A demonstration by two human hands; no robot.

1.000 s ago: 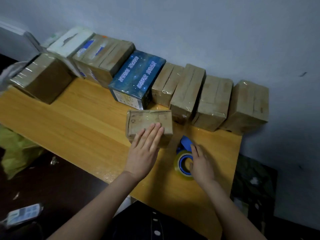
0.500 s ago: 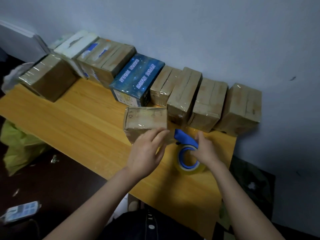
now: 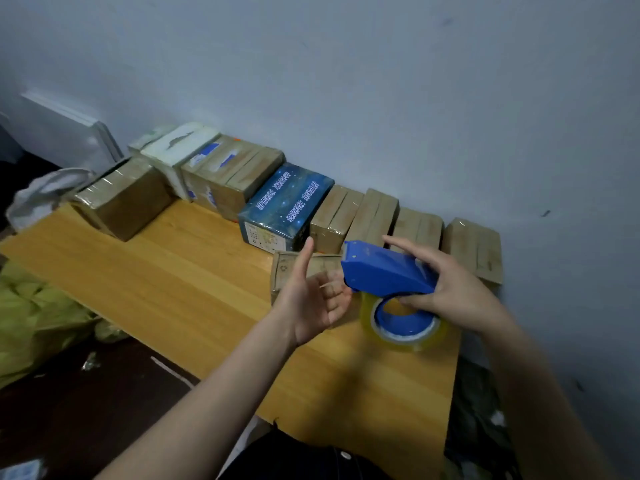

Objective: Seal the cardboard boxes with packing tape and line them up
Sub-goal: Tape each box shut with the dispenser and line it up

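Once on table [image 3: 173, 271], tape dispenser [image 3: 384, 271] now aloft

The right hand [image 3: 453, 292] grips a blue tape dispenser [image 3: 384, 271] above the wooden counter [image 3: 173, 278], its clear tape roll [image 3: 403, 327] hanging beneath. The left hand [image 3: 311, 299] is palm-up with the thumb raised, its loosely curled fingers possibly touching the dispenser's front end. Behind it lies a small cardboard box [image 3: 287, 271]. A row of taped boxes [image 3: 374, 216], one a blue box [image 3: 284, 206], lines the wall
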